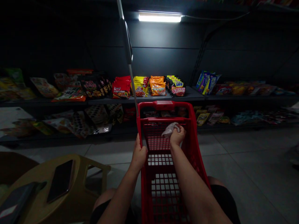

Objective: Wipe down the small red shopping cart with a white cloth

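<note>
A red plastic shopping basket [193,137] stands between my knees on the tiled floor. My left hand [138,155] is closed round the basket's left rim, near the thin metal handle pole [133,87] that rises from it. My right hand [177,135] reaches inside the basket and is closed on a crumpled whitish cloth [170,129], held against the far inner wall of red mesh.
Dark shelves [191,95] ahead carry rows of snack and noodle packets [149,85] under a tube light [160,17]. A yellowish plastic stool [77,186] at lower left bears a black phone [60,180]. Grey floor tiles [245,161] stretch to the right.
</note>
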A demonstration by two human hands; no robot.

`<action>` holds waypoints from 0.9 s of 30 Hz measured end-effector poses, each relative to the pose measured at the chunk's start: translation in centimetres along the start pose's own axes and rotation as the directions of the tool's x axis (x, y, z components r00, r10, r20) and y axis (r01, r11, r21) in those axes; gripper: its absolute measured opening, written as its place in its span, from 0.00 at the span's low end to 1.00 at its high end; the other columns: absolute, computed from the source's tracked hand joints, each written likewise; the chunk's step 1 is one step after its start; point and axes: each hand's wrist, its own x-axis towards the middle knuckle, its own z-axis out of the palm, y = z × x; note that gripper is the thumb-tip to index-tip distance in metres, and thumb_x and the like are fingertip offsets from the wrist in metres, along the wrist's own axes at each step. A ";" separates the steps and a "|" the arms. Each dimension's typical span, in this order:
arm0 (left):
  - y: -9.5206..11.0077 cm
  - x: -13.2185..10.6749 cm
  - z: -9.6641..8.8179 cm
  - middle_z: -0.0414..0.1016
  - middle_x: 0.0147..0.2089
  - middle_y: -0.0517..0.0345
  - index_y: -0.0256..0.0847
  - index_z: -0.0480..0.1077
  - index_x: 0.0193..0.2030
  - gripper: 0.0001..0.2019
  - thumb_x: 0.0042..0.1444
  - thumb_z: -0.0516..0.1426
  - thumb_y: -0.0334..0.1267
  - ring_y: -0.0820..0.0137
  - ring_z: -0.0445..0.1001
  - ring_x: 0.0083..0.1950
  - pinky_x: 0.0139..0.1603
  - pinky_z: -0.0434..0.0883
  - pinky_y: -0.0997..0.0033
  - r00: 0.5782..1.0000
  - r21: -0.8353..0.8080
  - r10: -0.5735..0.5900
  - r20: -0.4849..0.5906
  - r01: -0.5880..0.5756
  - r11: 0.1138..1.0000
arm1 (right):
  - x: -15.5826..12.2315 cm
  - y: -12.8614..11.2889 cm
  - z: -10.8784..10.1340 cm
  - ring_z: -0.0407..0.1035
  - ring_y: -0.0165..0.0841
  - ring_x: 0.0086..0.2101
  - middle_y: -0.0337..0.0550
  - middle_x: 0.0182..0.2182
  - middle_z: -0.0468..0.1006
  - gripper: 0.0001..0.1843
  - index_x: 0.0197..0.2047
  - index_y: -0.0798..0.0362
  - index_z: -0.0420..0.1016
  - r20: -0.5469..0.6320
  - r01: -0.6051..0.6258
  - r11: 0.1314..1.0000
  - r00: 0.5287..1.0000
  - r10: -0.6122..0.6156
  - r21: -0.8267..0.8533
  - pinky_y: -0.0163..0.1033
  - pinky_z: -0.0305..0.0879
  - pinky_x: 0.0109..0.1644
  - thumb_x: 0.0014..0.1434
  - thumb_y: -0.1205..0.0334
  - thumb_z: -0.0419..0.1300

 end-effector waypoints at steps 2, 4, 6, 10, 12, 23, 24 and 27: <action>-0.1 0.1 0.1 0.56 0.73 0.58 0.46 0.65 0.65 0.39 0.43 0.57 0.21 0.62 0.49 0.75 0.75 0.41 0.63 0.998 0.064 0.058 -0.012 -0.057 0.996 | 1.1 0.7 -0.5 0.66 0.44 0.51 0.56 0.48 0.71 0.20 0.50 0.57 0.70 -0.119 -0.053 0.999 0.992 0.053 -0.001 0.52 0.59 0.60 0.55 0.64 0.51; -0.1 0.2 0.2 0.54 0.74 0.57 0.45 0.63 0.66 0.40 0.43 0.57 0.21 0.61 0.48 0.75 0.75 0.41 0.63 0.997 0.116 0.082 -0.014 -0.079 0.990 | 0.6 0.7 0.2 0.64 0.44 0.54 0.58 0.52 0.69 0.22 0.55 0.56 0.65 -0.087 -0.042 0.999 0.995 0.044 0.023 0.53 0.57 0.61 0.56 0.64 0.50; 0.0 0.1 0.2 0.53 0.75 0.55 0.45 0.61 0.68 0.42 0.43 0.58 0.21 0.61 0.49 0.75 0.75 0.42 0.62 0.995 0.191 0.097 0.011 -0.098 0.977 | -1.1 0.1 1.5 0.62 0.43 0.55 0.57 0.54 0.67 0.23 0.56 0.56 0.62 0.020 -0.002 0.998 1.000 0.001 0.060 0.52 0.56 0.62 0.57 0.63 0.51; 0.6 0.0 0.2 0.50 0.75 0.54 0.46 0.52 0.73 0.43 0.49 0.58 0.25 0.58 0.53 0.74 0.74 0.46 0.56 0.992 0.432 0.109 0.061 -0.124 0.893 | -4.8 -1.5 3.6 0.64 0.40 0.52 0.54 0.51 0.68 0.21 0.53 0.55 0.65 0.266 0.051 0.991 0.961 -0.083 0.124 0.47 0.59 0.61 0.55 0.63 0.54; 0.9 -0.1 0.0 0.51 0.75 0.53 0.47 0.49 0.74 0.42 0.53 0.58 0.29 0.56 0.54 0.73 0.74 0.48 0.52 0.995 0.508 0.089 0.038 -0.096 0.856 | -5.9 -2.2 3.9 0.65 0.39 0.50 0.52 0.49 0.69 0.20 0.52 0.55 0.69 0.377 0.065 0.984 0.918 -0.124 0.166 0.45 0.60 0.60 0.55 0.64 0.55; 0.1 -0.2 -1.1 0.50 0.75 0.59 0.51 0.47 0.74 0.33 0.66 0.51 0.52 0.67 0.51 0.74 0.74 0.46 0.67 0.991 0.528 0.120 0.052 -0.129 0.839 | -13.9 2.5 2.2 0.68 0.35 0.52 0.45 0.53 0.74 0.26 0.55 0.51 0.73 0.894 -0.136 0.990 0.447 0.031 0.034 0.43 0.63 0.59 0.53 0.74 0.56; 0.0 -0.2 -1.1 0.50 0.76 0.59 0.51 0.47 0.74 0.33 0.66 0.49 0.54 0.68 0.51 0.74 0.74 0.47 0.67 0.990 0.549 0.128 0.057 -0.138 0.825 | -14.3 3.5 1.6 0.70 0.35 0.49 0.45 0.50 0.76 0.23 0.52 0.52 0.74 0.893 -0.170 0.985 0.443 0.086 -0.010 0.43 0.65 0.57 0.54 0.73 0.55; -0.3 -0.2 -1.1 0.48 0.76 0.58 0.50 0.45 0.74 0.32 0.67 0.46 0.56 0.68 0.51 0.74 0.74 0.48 0.67 0.987 0.581 0.146 0.074 -0.161 0.798 | -14.2 4.8 1.2 0.72 0.34 0.40 0.41 0.40 0.79 0.11 0.43 0.53 0.77 0.889 -0.237 0.968 0.423 0.175 -0.078 0.42 0.70 0.49 0.57 0.70 0.58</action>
